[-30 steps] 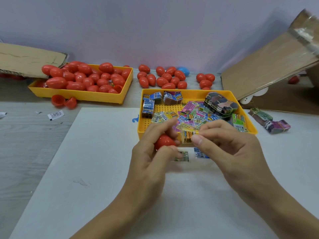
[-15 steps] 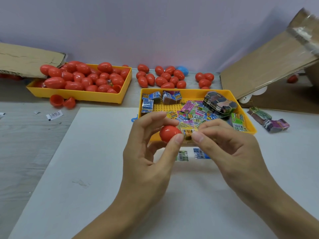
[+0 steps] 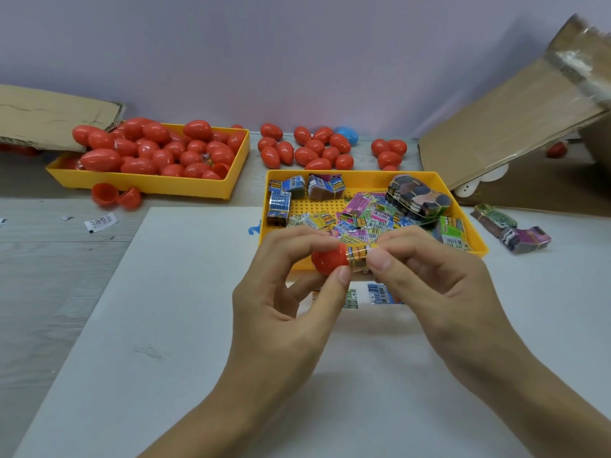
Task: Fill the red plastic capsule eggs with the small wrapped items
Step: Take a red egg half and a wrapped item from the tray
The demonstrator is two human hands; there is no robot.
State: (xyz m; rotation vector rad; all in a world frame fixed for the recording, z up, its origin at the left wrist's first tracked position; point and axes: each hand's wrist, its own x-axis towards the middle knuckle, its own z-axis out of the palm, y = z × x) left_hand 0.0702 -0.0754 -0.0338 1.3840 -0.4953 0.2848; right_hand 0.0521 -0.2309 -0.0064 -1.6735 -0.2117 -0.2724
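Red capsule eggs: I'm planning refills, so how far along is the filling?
Closed red eggs lie by the wall, seemingly done; contents hidden. In hand: left hand holds a red egg half while right hand pushes a wrapped item in. Left: many wrapped items in the near yellow tray.

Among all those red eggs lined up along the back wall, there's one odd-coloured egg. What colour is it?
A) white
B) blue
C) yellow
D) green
B: a single blue egg lies at the back of the loose group of red eggs by the wall, behind the yellow tray of wrapped items.
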